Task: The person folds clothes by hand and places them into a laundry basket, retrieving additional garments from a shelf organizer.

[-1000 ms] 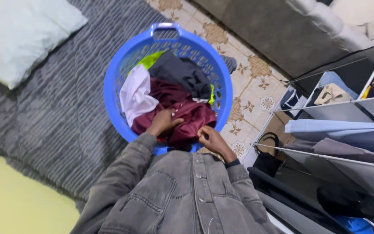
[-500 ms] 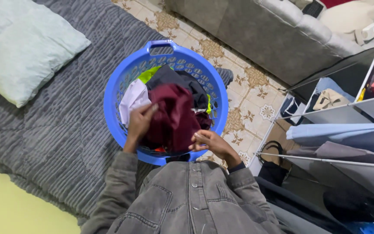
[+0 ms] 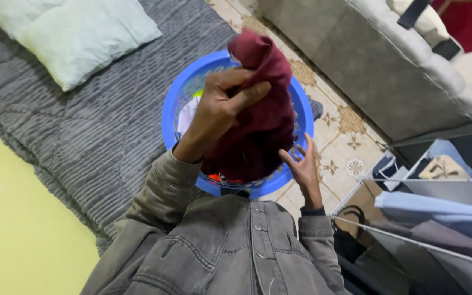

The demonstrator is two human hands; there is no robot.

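Change: maroon garment (image 3: 263, 117) raised out of basket (image 3: 173, 109) since the earlier frame.
Left hand (image 3: 222, 106): fingers clamped on garment, held above basket.
Right hand (image 3: 303, 166): fingers spread, touching garment's lower edge.
Basket: blue, on grey blanket (image 3: 77, 125).

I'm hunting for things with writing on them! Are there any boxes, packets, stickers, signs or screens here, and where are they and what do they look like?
None that I can see: no packet, sticker, sign or screen shows.
There is only cloth and furniture: a maroon garment gripped in the left hand, the open right hand touching its lower edge, a round blue laundry basket, a pale pillow and a grey sofa.
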